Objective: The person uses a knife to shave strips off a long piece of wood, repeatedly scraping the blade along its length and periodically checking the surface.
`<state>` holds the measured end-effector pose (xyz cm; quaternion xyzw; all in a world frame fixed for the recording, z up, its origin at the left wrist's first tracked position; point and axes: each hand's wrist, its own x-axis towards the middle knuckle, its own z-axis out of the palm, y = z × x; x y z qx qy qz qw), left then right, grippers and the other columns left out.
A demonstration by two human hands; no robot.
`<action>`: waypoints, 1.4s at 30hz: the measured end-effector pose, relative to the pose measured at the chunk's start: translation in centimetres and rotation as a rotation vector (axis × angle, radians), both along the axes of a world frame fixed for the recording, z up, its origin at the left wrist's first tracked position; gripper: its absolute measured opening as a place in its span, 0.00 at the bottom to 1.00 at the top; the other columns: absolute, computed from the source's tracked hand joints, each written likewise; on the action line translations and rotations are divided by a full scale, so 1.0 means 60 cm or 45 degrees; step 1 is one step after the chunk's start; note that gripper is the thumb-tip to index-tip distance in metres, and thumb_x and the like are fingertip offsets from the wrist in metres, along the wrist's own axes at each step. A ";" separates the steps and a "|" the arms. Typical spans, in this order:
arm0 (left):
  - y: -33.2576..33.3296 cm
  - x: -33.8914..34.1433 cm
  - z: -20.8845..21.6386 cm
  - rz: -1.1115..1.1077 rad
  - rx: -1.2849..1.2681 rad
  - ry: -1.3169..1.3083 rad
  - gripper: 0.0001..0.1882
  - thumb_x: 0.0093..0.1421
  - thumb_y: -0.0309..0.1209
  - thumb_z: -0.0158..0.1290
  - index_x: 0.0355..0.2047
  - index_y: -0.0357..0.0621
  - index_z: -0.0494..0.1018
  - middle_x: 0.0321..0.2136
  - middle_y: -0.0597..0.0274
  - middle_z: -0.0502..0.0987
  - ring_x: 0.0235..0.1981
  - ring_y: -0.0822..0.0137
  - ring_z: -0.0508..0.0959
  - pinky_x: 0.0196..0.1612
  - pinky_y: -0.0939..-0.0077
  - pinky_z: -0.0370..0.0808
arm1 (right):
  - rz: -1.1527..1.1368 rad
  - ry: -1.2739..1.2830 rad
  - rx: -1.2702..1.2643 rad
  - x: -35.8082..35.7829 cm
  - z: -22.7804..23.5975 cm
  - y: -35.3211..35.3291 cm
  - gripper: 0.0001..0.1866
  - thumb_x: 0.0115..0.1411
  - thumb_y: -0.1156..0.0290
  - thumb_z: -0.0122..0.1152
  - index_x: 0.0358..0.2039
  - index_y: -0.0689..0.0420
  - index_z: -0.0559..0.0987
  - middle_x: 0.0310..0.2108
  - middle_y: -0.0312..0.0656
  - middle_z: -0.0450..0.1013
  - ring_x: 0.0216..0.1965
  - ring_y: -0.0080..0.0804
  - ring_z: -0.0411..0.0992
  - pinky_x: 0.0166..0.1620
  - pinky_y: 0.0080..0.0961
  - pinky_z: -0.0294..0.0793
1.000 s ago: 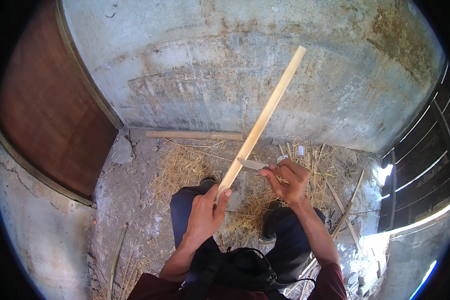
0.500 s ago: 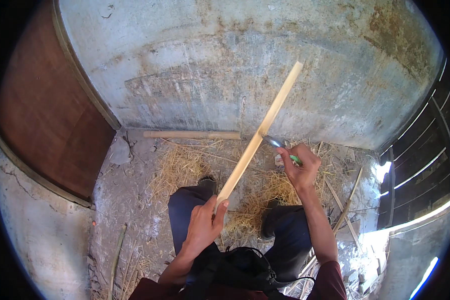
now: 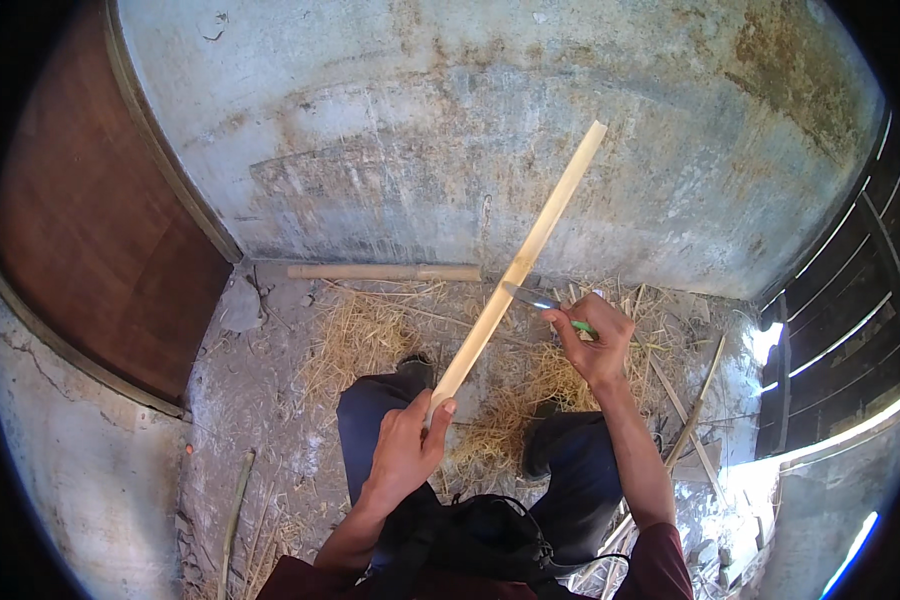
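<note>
A long, pale split bamboo strip [image 3: 510,285] slants up and away to the right in front of me. Its near end is gripped in my left hand [image 3: 407,447], thumb on one side and fingers wrapped round the other. My right hand [image 3: 600,342] is closed round the green handle of a knife [image 3: 532,297]. The blade's tip meets the strip at about the middle of its length. Most of the handle is hidden by my fingers.
A round bamboo pole [image 3: 383,271] lies along the foot of the stained wall [image 3: 530,190]. Straw shavings [image 3: 360,335] litter the floor around my feet. Thin sticks [image 3: 697,410] lie at the right, and another stick [image 3: 235,515] at the left. A brown door [image 3: 100,210] stands at the left.
My right hand has drawn the knife slightly toward me and left along the strip, and the blade has turned. The left hand and the strip have hardly moved.
</note>
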<state>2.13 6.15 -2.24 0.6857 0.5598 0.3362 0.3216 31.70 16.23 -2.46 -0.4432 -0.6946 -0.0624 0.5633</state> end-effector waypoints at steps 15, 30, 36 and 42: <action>-0.046 -0.011 0.009 -0.019 -0.046 -0.030 0.14 0.78 0.34 0.55 0.39 0.34 0.77 0.18 0.56 0.74 0.16 0.69 0.73 0.23 0.65 0.67 | -0.106 0.140 0.031 0.054 -0.007 0.041 0.18 0.57 0.70 0.85 0.22 0.62 0.80 0.20 0.42 0.76 0.21 0.30 0.75 0.26 0.28 0.70; -0.091 -0.040 -0.016 -0.040 -0.164 -0.029 0.14 0.78 0.35 0.55 0.39 0.34 0.79 0.19 0.56 0.78 0.16 0.71 0.74 0.22 0.68 0.67 | -0.350 0.363 -0.125 0.111 -0.011 0.078 0.19 0.60 0.65 0.84 0.24 0.62 0.82 0.19 0.40 0.78 0.21 0.24 0.69 0.26 0.26 0.67; -0.122 -0.062 -0.011 -0.025 -0.217 -0.033 0.15 0.78 0.35 0.54 0.38 0.34 0.79 0.20 0.56 0.79 0.18 0.71 0.77 0.23 0.69 0.71 | -0.408 0.329 -0.127 0.124 -0.028 0.086 0.21 0.62 0.62 0.82 0.24 0.61 0.79 0.16 0.40 0.68 0.21 0.25 0.60 0.26 0.29 0.64; -0.144 -0.081 -0.016 -0.011 -0.292 0.011 0.16 0.78 0.36 0.54 0.37 0.34 0.78 0.19 0.57 0.78 0.17 0.71 0.77 0.22 0.69 0.70 | -0.437 0.386 -0.117 0.134 -0.038 0.099 0.22 0.63 0.57 0.81 0.24 0.59 0.79 0.16 0.42 0.69 0.20 0.28 0.60 0.26 0.32 0.64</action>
